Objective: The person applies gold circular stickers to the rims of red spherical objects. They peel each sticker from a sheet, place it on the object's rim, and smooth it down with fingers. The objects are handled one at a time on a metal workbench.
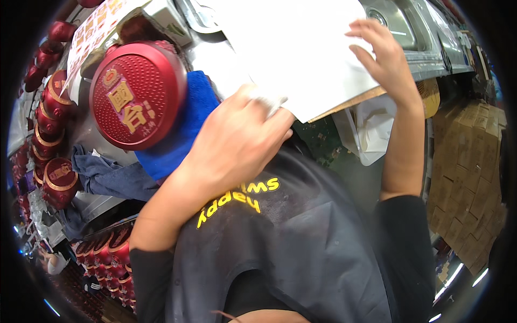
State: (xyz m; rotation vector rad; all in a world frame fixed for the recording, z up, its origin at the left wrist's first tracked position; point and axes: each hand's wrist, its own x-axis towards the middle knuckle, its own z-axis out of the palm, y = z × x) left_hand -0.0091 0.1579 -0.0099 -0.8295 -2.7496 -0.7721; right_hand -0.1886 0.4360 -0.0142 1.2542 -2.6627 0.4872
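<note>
My left hand (237,129) is closed at the near corner of a large white sheet (307,54). A small crumpled white wad (269,103) pokes out between its fingers; whether it is cloth or paper I cannot tell. Over the right side of the sheet is my right hand (383,56), its fingers apart and holding nothing; contact with the sheet is unclear. Left of my left hand lies a big red round container (137,97), its studded face marked in gold. It rests on a bright blue towel (196,107).
A grey-blue cloth (110,175) hangs by the table edge. Several red jars (60,177) crowd the far left. Beyond my right hand is a metal sink (396,24). Under the table edge sits a white bin (371,129), and stacked brown cartons (466,177) stand at right.
</note>
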